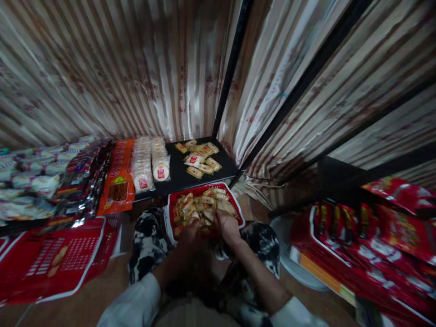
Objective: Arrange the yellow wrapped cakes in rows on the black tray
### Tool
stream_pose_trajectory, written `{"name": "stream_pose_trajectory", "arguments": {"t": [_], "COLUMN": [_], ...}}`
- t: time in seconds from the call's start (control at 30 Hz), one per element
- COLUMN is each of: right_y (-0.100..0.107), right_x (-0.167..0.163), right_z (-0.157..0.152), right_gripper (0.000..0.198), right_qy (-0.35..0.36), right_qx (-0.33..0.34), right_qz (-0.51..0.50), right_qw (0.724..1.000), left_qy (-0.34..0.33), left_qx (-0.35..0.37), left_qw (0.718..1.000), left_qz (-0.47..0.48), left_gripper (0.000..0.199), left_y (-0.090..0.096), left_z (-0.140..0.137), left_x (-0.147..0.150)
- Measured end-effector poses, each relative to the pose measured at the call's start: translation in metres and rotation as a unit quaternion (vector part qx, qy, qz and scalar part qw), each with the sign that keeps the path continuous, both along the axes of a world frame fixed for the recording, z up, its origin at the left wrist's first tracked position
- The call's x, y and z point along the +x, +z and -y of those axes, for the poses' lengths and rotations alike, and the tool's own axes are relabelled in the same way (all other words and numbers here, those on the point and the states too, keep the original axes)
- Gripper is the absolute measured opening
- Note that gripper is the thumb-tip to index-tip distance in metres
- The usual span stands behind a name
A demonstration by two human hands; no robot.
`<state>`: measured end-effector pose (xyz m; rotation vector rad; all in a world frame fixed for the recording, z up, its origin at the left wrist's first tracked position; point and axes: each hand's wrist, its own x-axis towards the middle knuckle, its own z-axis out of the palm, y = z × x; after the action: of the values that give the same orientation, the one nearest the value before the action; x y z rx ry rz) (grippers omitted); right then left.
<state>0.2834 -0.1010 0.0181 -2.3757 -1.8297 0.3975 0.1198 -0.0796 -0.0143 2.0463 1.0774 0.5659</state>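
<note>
Basket: a red basket with a white rim sits between the person's knees and serves as the landmark here.
Small packets: a jumbled pile of yellowish wrapped packets fills the basket, lying at many angles.
Left hand: the left hand reaches over the basket's near edge, left of its middle, fingers down among the packets; blur and shadow mean I cannot tell whether they pinch one or lie loose.
Right hand: the right hand is bent over the basket's right half, fingertips at the packets; I cannot tell whether they are closed on one.
Shelf: just beyond the basket is a black shelf. A loose heap of similar packets lies on it, slightly beyond the basket. Left of that heap stand two rows of round white crackers, then an orange bag.
Right side: well to the right of the basket, red bags fill another container.
Good handling: wrappers this glossy probably slide, so a light pinch at the middle of one packet seems best, lifting it clear of the tangle. Squeezing hard might crush the contents. Keeping both wrists above the basket's rim, knees steady on either side, should help prevent tipping.
</note>
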Motion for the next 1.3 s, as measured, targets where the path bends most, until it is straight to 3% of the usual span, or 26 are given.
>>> {"name": "stream_pose_trajectory", "arguments": {"t": [0.13, 0.23, 0.33, 0.53, 0.67, 0.83, 1.0, 1.17, 1.3], "right_y": [0.017, 0.020, 0.019, 0.016, 0.012, 0.007, 0.004, 0.003, 0.000], "right_x": [0.009, 0.014, 0.014, 0.000, -0.013, -0.033, -0.054, -0.073, -0.087], "right_z": [-0.010, -0.018, -0.024, -0.033, -0.039, -0.056, -0.094, -0.143, -0.176], "right_gripper": [0.024, 0.021, 0.021, 0.033, 0.038, 0.035, 0.034, 0.028, 0.023], "right_qy": [0.020, 0.055, 0.061, 0.013, -0.005, 0.011, -0.002, -0.002, 0.012], "right_qx": [0.024, 0.024, 0.026, 0.065, 0.053, 0.059, 0.093, 0.121, 0.137], "right_qz": [-0.126, -0.269, -0.356, -0.459, -0.506, -0.522, -0.549, -0.565, -0.530], "right_qw": [0.992, 0.961, 0.932, 0.886, 0.861, 0.851, 0.831, 0.816, 0.837], "left_qy": [0.064, 0.082, 0.099, 0.150, 0.187, 0.218, 0.276, 0.326, 0.338], "left_qx": [0.007, -0.017, -0.082, -0.207, -0.214, -0.218, -0.145, 0.032, 0.121], "left_qw": [0.998, 0.996, 0.990, 0.957, 0.938, 0.914, 0.919, 0.930, 0.928], "left_qz": [0.018, 0.041, 0.052, 0.140, 0.199, 0.265, 0.241, 0.168, 0.102], "left_gripper": [0.042, 0.045, 0.034, 0.029, 0.026, 0.029, 0.034, 0.043, 0.045], "left_y": [0.000, 0.002, 0.005, 0.009, 0.011, 0.014, 0.021, 0.026, 0.028], "left_z": [-0.009, -0.017, -0.022, -0.028, -0.037, -0.053, -0.077, -0.094, -0.101], "left_x": [0.000, -0.002, -0.006, -0.014, -0.018, -0.022, -0.035, -0.049, -0.053]}}
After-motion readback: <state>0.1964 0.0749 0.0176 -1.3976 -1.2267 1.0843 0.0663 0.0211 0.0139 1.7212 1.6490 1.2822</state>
